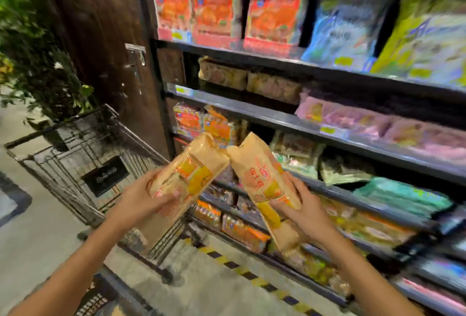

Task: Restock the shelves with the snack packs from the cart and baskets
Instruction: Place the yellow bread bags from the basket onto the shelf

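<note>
Hands both occupied: my left hand (141, 199) grips a tan snack pack (187, 179), long axis tilted up and to the right; my right hand (306, 211) grips a second tan pack (264, 184), long axis tilted up and to the left. Top ends of the two packs touch, in front of the shelves (277, 116). Wire cart (83, 154) stands to the left, just beside the shelving. Upper shelf carries orange-red packs (276, 13). Picture blurred; print unreadable.
</note>
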Available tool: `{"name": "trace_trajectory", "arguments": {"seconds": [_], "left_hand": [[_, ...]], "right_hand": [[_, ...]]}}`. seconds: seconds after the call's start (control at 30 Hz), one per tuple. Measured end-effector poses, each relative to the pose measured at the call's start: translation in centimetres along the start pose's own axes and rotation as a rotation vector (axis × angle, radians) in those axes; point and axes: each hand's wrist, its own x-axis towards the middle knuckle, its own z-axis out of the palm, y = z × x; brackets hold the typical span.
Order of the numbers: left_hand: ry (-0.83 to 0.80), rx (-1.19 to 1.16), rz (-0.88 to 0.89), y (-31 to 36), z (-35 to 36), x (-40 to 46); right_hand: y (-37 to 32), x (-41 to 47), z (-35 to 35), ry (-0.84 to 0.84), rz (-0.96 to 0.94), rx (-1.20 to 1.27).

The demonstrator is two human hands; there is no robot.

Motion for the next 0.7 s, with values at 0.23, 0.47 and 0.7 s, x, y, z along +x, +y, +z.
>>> {"name": "trace_trajectory", "arguments": {"seconds": [0.23,0.47,0.7], "left_hand": [[-0.028,0.037,0.173,5.9,1.8,4.8],[-0.056,0.063,0.283,6.7,1.9,10.9],[-0.078,0.005,0.372,3.3,-0.7,20.5]], "right_hand": [[0.8,0.2,-6.5,0.122,0.001,-0.018],[0.1,2.5,-7.3,0.181,0.043,-0.06],[-2.6,9.4,-5.4,0.238,0.053,-0.147]]}}
